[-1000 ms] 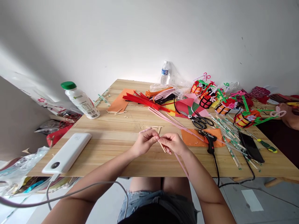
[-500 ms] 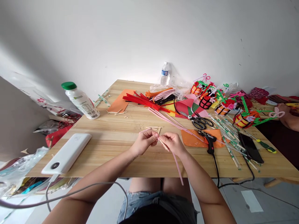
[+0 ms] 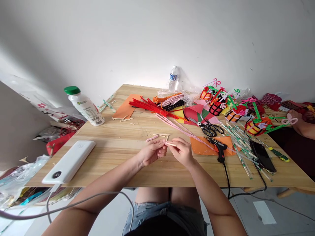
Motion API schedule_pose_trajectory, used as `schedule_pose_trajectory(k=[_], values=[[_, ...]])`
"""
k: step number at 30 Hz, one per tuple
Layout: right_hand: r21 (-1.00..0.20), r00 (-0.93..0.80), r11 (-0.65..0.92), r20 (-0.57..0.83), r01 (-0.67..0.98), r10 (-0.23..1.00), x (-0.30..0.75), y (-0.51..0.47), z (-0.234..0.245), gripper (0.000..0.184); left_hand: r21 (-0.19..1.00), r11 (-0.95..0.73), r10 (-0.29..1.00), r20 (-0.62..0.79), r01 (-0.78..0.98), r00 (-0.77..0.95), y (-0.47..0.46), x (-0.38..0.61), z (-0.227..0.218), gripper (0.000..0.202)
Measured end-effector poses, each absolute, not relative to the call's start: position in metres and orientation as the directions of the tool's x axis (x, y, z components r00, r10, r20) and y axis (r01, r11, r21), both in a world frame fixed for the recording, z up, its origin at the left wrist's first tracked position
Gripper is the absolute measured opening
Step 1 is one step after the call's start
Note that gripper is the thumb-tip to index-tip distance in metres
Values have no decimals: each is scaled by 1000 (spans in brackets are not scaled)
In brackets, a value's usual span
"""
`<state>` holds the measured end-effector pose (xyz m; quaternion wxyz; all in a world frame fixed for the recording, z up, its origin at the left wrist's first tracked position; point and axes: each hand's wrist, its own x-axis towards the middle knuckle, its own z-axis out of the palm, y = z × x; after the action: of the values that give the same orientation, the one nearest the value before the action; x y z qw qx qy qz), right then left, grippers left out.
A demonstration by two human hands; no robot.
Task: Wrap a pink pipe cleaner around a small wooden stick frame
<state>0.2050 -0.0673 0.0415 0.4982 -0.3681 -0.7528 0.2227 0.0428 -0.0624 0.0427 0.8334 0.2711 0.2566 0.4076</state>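
Note:
My left hand (image 3: 153, 152) and my right hand (image 3: 181, 152) meet above the front middle of the table, fingers closed. Between the fingertips is a short, pale wooden stick (image 3: 171, 144), lying nearly level, with its exposed end toward my right hand. A bit of pink pipe cleaner (image 3: 167, 143) shows at the stick's left end, pinched by my left thumb and fingers. My right thumb and fingers grip the stick; the rest of the pipe cleaner is out of sight. Just beyond my left hand lie a pink coiled piece (image 3: 152, 138) and several loose wooden sticks (image 3: 161, 134).
Right of my hands lie a glue gun (image 3: 221, 149) on orange paper, scissors (image 3: 209, 128), wrapped sticks (image 3: 242, 154) and a phone (image 3: 263, 157). Pipe cleaner bundles (image 3: 152, 107) and small decorated baskets (image 3: 233, 114) stand behind. A power bank (image 3: 70, 160) and bottle (image 3: 86, 108) are left. Another person's arm (image 3: 304, 127) is far right.
The stick has turned from slanting down to nearly level. The pink strip that hung below my right hand no longer shows. My left hand has shifted slightly, uncovering the pink coiled piece.

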Motion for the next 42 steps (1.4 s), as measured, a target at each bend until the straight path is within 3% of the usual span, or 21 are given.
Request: schedule_pose_trajectory(k=[4, 7, 10, 15, 20, 25, 28, 31, 33, 38, 42], values=[[-885, -135, 408, 386, 223, 913, 202, -65, 41, 20, 708, 465, 838, -159, -531, 522, -65, 45, 42, 31], [-957, -185, 278, 259, 86, 948, 203, -62, 43, 20, 778, 357, 890, -115, -516, 442, -66, 45, 41, 35], [-970, -259, 239, 219, 49, 941, 204, -62, 45, 18, 824, 324, 906, -129, -464, 403, -64, 42, 41, 37], [-975, -321, 218, 191, 48, 927, 207, -62, 45, 21, 810, 440, 854, -244, -389, 459, -58, 36, 39, 35], [-974, -345, 218, 185, 60, 920, 207, -62, 45, 22, 825, 431, 854, -242, -366, 461, -58, 37, 38, 38], [-987, -247, 144, 124, 66, 961, 201, -64, 43, 25, 928, 182, 943, -71, -325, 325, -61, 39, 38, 42], [-996, -192, 30, 46, -85, 980, 191, -68, 40, 28, 979, -109, 972, 142, -175, 187, -64, 39, 36, 38], [-959, -174, -66, -17, -277, 985, 183, -73, 39, 27, 904, -426, 903, 424, 24, 72, -66, 37, 34, 27], [-932, -204, -126, -58, -339, 977, 180, -75, 39, 27, 830, -544, 839, 538, 123, 77, -65, 34, 32, 21], [-929, -252, -178, -96, -325, 963, 185, -75, 44, 29, 755, -626, 780, 603, 197, 168, -61, 29, 26, 12], [-968, -204, -76, -26, -239, 979, 192, -72, 45, 30, 817, -566, 821, 545, 114, 167, -61, 30, 30, 17]])
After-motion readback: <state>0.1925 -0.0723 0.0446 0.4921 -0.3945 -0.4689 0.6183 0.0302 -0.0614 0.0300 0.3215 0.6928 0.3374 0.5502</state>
